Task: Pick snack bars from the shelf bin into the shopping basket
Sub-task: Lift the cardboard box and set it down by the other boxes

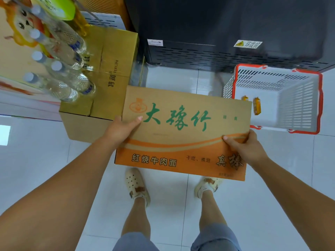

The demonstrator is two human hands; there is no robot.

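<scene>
In the head view, the left hand point(120, 130) grips the left edge of a flat cardboard box point(183, 134), with the thumb lying on its printed top. The right hand point(248, 147) grips the right edge in the same way (the other fingers are hidden under the box). The white shopping basket point(320, 98) with a red rim stands on the tiled floor point(172, 205) just behind the box, to the right. Two yellow snack bars point(257, 105) lie inside the basket, near its left wall. On the left, water bottles point(72, 82) lie on a brown carton point(112, 69).
</scene>
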